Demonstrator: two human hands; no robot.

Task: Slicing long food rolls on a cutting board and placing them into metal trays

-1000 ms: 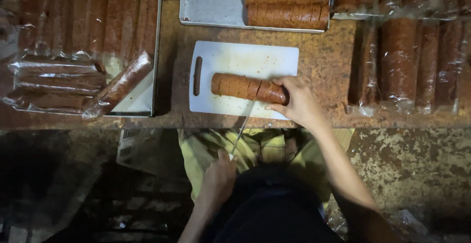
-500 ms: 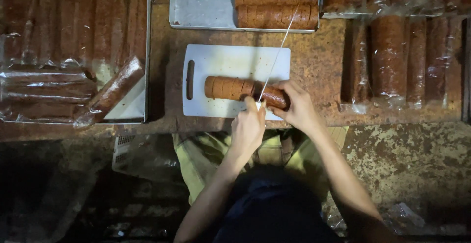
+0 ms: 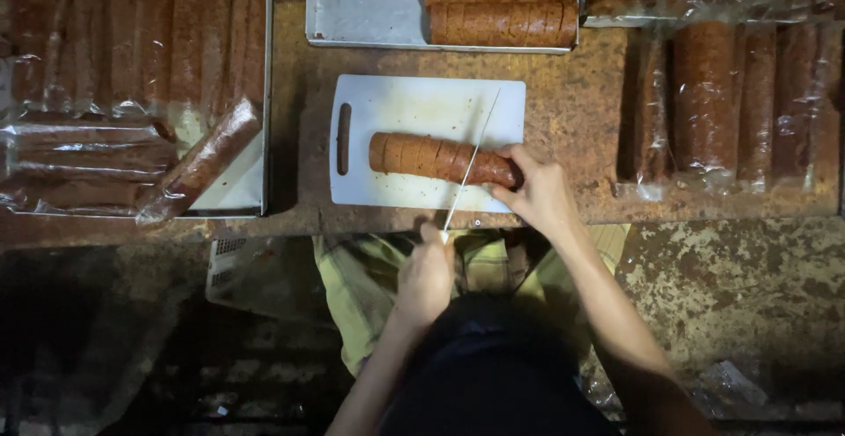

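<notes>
Head view, looking straight down at your bench. Far left: a stack of reddish-brown rolls wrapped in clear plastic film (image 3: 84, 159) lies on a shallow metal tray (image 3: 264, 93); glare on the film hides where one roll ends and the next begins, and the top edge of the frame cuts the tray off. One wrapped roll (image 3: 201, 161) lies slanted across the tray's near corner.

Centre: a white rectangular plastic cutting board (image 3: 414, 102) with a slot handle at its left end sits on the rusty table top (image 3: 572, 110). On it lies a long reddish-brown log (image 3: 440, 157), lengthwise left to right, with cut lines showing along its left part. Your left hand (image 3: 427, 273) is below the board's near edge, closed in a fist around the handle of a thin-bladed knife (image 3: 471, 159); the handle itself is hidden inside the fist. The blade runs up and to the right across the log, just left of your right hand (image 3: 537, 194), whose fingers curl over the log's right end and cover it.

Above the board, a second metal tray (image 3: 365, 5) holds two bare logs (image 3: 502, 5), partly cut off by the frame. Right: more film-wrapped rolls (image 3: 731, 93) lie upright in a row, blurred by glare. Your lap area is dark; little can be made out there.
</notes>
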